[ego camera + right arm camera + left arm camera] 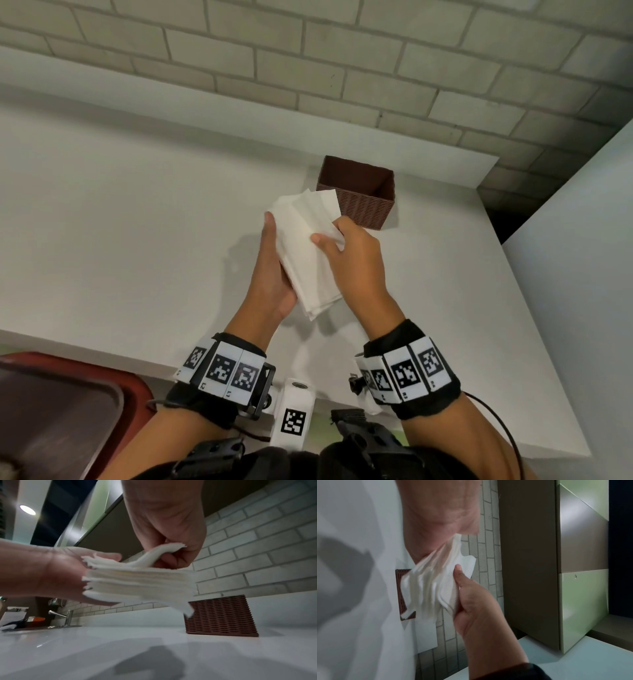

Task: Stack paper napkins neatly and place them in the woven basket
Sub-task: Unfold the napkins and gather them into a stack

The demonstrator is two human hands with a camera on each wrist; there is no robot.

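Observation:
A stack of white paper napkins (308,253) is held above the white counter (137,222), its sheets fanned and uneven at the far end. My left hand (274,240) holds the stack from the left, thumb along its edge and fingers underneath. My right hand (329,236) pinches the top sheets at the right edge, lifting them into a curl (164,550). The brown woven basket (359,192) stands just beyond the hands against the wall, with nothing visible inside it. The right wrist view shows the napkins (140,582) level in front of the basket (221,615).
A dark red tray (61,411) sits at the lower left by the counter's near edge. A white side panel (582,274) closes off the right. A brick wall (308,51) runs behind. A tap (67,618) and sink lie far left.

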